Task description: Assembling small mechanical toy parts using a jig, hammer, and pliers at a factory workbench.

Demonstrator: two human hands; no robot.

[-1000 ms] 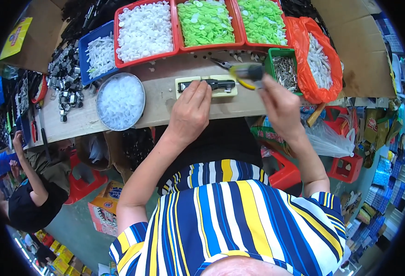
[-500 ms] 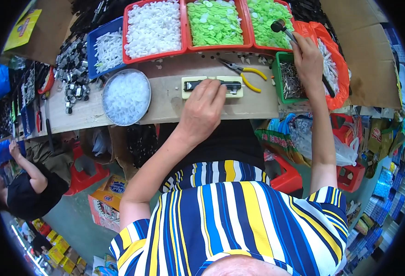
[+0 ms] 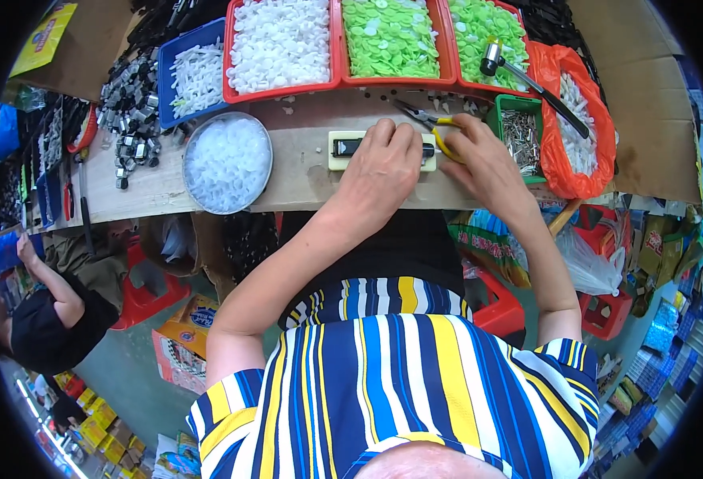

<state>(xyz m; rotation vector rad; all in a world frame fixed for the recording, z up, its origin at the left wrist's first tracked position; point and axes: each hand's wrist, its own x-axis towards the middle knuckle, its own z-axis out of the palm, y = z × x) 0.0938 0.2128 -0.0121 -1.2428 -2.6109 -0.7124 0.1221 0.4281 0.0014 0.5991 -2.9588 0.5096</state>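
Observation:
My left hand (image 3: 379, 172) is closed over a long, narrow black part (image 3: 346, 148) lying in a cream block (image 3: 337, 163) on the workbench; its fingers hide the middle of the part. Just right of the block, my right hand (image 3: 491, 164) has its fingers curled at the yellow handles of a pair of pliers (image 3: 444, 142), whose dark jaws point to the far left. A hammer (image 3: 539, 89) with a black handle lies across the green-piece bin and the orange bag at the right, out of both hands.
Red bins (image 3: 337, 76) of white and green pieces line the bench's far side, beside a blue bin (image 3: 164, 88). A round metal dish (image 3: 270, 164) holds translucent pieces. A green box (image 3: 534, 177) of metal pins and an orange bag (image 3: 603, 172) stand right. Another person (image 3: 48, 331) sits at left.
My right hand has let go of the hammer, now lying at the right, and has come down and left to the pliers. The left hand stays on the black part. The view has shifted slightly.

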